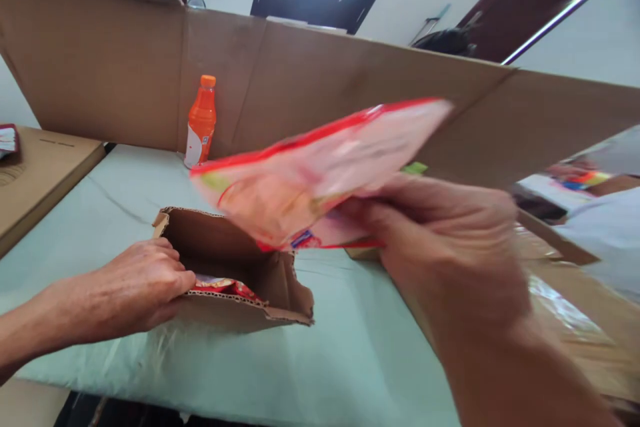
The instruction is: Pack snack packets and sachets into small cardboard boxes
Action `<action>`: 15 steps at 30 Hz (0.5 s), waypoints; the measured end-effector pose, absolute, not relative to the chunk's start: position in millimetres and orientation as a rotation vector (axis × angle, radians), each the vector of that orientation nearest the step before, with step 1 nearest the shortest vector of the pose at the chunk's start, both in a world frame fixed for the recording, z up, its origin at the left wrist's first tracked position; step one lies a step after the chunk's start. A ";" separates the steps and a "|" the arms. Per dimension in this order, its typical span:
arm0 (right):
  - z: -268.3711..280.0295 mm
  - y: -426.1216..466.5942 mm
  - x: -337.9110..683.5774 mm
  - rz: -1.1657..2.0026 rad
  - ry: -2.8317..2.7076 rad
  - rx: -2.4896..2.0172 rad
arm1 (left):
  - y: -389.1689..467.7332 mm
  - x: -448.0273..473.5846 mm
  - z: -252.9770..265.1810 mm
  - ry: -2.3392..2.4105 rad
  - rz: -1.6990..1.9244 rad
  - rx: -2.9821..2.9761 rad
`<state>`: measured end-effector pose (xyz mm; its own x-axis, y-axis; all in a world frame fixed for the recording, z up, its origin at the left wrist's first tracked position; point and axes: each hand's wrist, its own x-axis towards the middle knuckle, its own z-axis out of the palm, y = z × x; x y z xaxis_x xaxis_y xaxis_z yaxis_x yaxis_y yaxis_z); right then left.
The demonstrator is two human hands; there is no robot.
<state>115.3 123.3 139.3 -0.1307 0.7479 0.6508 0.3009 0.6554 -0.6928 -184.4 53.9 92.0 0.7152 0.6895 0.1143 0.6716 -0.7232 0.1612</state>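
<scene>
My right hand point(440, 233) grips a flat red-and-pink plastic packet point(320, 173), which is blurred by motion and held in the air above the table. An open-topped cardboard box point(225, 313) stands below it on the pale green table cover. Around the near left edge of that box my left hand point(145, 280) is closed, its fingers reaching over the rim. Inside the box, against the near wall, lies a red packet point(230, 287), only partly visible.
An orange drink bottle point(201, 121) stands at the back by a tall cardboard screen point(320, 80). A flat cardboard carton point(45, 173) is at the left. On the right are clear plastic-wrapped items point(565, 307) and a white sleeve point(605, 233).
</scene>
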 end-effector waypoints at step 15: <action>113.1 126.0 46.2 0.671 -2.969 -1.075 | 39.2 -182.8 90.5 1.271 0.426 2.855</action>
